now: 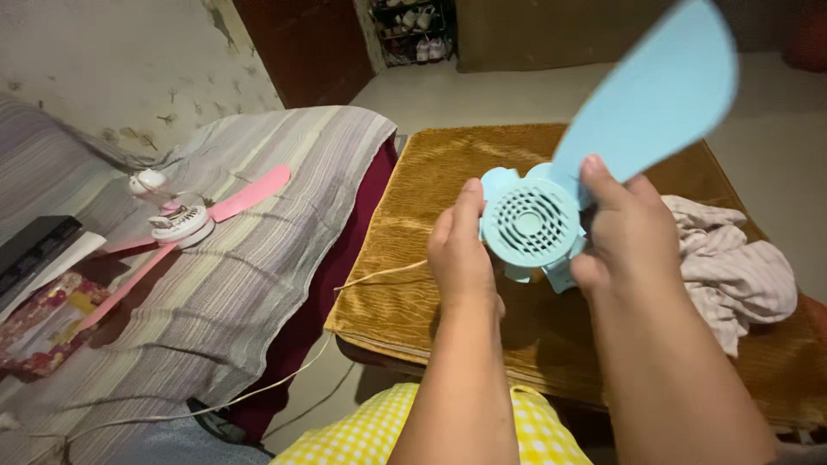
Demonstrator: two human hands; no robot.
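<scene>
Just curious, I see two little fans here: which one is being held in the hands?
The light blue fan, gripped by the left hand and right hand. The pink fan lies untouched on the striped cloth.

A light blue plastic fan hub with grille point(529, 222) is held between the left hand point(463, 250) and the right hand point(622, 232), above a golden-brown velvet-covered table point(413, 284). A crumpled pale striped cloth point(736, 267) lies on the table, to the right. Left of the table, a pink-bladed white ceiling fan point(183, 222) lies on a striped grey bed sheet point(284, 172).
</scene>
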